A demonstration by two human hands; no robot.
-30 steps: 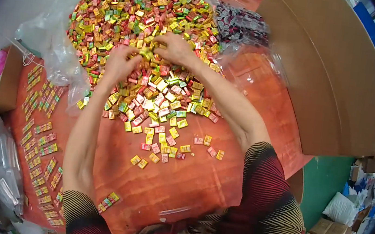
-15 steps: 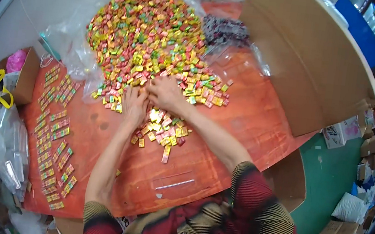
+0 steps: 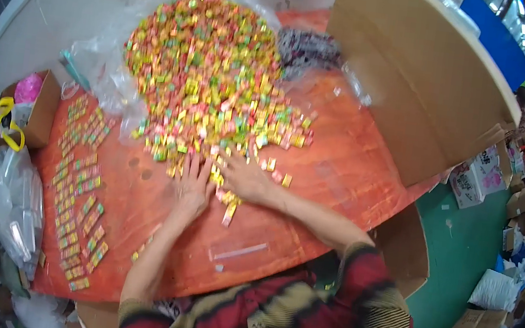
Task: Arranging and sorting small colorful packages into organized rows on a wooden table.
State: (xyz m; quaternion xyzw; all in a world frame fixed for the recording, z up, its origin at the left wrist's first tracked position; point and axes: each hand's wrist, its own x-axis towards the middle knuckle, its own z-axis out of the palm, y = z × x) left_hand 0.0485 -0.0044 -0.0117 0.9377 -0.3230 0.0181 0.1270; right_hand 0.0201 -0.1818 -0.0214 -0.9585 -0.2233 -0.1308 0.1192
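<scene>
A big heap of small foil-wrapped sweets (image 3: pixel 203 58) in yellow, red, pink and green spreads over the orange-red table top (image 3: pixel 333 179). At its near edge, my left hand (image 3: pixel 192 188) lies with fingers stretched toward the heap, touching sweets. Close on its right, my right hand (image 3: pixel 244 178) rests on sweets with its fingers apart. Neither hand shows anything gripped, though sweets under the palms are partly hidden. A few sweets (image 3: pixel 229 212) lie just below the right hand. Along the table's left side, several short strips of sweets (image 3: pixel 80 181) are laid out in slanting rows.
Clear plastic film (image 3: pixel 106 76) edges the heap. A tall cardboard sheet (image 3: pixel 416 84) stands at the right. A small carton (image 3: pixel 43 111) with a pink bundle and clear plastic bags (image 3: pixel 5 204) sit at the left. A thin clear strip (image 3: pixel 238 251) lies near the front edge.
Both hands have come nearer to me from the heap, and their fingers have spread. Sweets near the heap's front edge have shifted, and the loose ones below are now mostly covered by my hands.
</scene>
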